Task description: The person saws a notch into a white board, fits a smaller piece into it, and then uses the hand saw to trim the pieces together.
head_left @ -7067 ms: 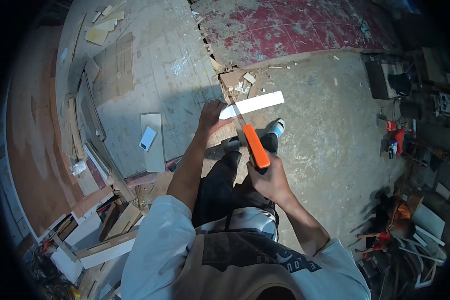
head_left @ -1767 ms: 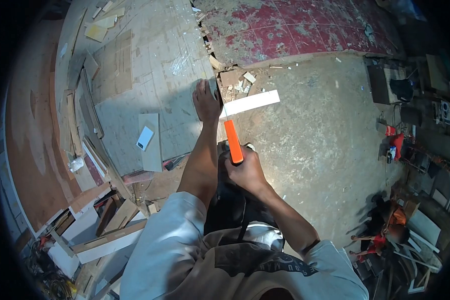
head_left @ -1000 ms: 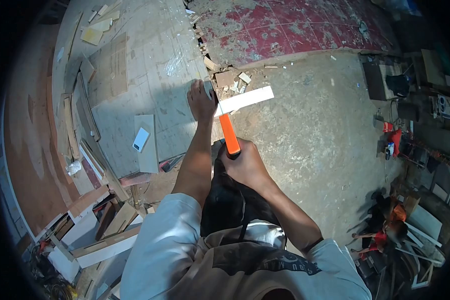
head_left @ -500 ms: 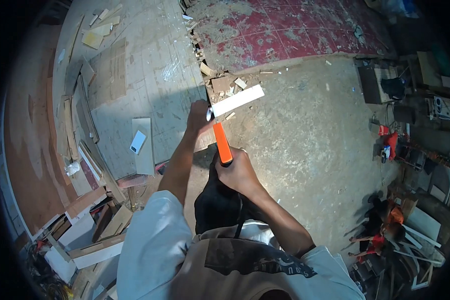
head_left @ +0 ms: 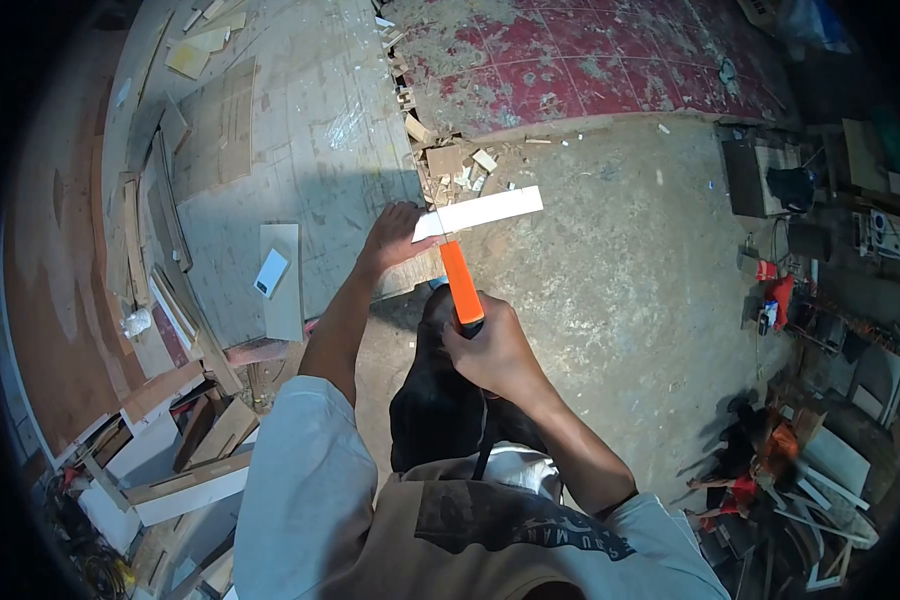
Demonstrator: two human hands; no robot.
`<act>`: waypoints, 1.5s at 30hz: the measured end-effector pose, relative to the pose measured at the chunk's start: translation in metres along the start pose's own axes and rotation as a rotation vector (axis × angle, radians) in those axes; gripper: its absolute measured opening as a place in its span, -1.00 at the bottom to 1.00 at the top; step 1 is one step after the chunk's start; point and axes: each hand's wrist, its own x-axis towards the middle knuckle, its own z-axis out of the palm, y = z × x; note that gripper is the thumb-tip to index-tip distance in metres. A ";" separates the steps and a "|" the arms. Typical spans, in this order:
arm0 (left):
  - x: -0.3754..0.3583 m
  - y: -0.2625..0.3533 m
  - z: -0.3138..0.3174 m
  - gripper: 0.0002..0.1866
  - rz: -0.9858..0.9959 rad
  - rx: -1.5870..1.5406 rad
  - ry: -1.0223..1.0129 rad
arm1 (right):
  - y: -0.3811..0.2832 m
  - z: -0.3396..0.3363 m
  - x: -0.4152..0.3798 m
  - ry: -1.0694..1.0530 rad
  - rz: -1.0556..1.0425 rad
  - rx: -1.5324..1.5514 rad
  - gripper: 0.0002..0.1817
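Observation:
A saw with an orange body point(head_left: 456, 280) and black end is in my right hand point(head_left: 492, 345), fingers wrapped around its near end. Its thin blade, seen almost edge-on, meets a white board strip point(head_left: 490, 212). My left hand point(head_left: 398, 235) grips the left end of that strip at the edge of the wooden worktop point(head_left: 320, 130), thumb on the near side and fingers on the far side. The strip's right part sticks out past the worktop edge over the floor. My dark-trousered leg point(head_left: 425, 390) is below the saw.
Wood offcuts point(head_left: 448, 162) lie on the floor beyond the strip. A phone point(head_left: 271, 273) rests on a pale board point(head_left: 288, 310) on the worktop. Scrap boards point(head_left: 190, 490) are piled at lower left. Another person point(head_left: 760, 465) is at lower right, beside stacked wood.
The white strip has shifted slightly right and turned closer to level. My left hand has changed its hold on the strip's end, and the saw has moved a little right.

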 end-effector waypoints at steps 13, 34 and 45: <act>0.000 0.001 -0.007 -0.58 -0.024 0.074 -0.184 | -0.009 0.006 -0.003 -0.052 -0.053 0.011 -0.83; -0.010 0.037 -0.006 -0.36 -0.235 0.077 -0.055 | 0.015 0.012 -0.023 0.099 -0.119 -0.063 -0.77; -0.017 0.031 -0.014 -0.49 -0.261 -0.061 0.026 | 0.019 0.014 -0.023 0.068 -0.124 -0.097 -0.79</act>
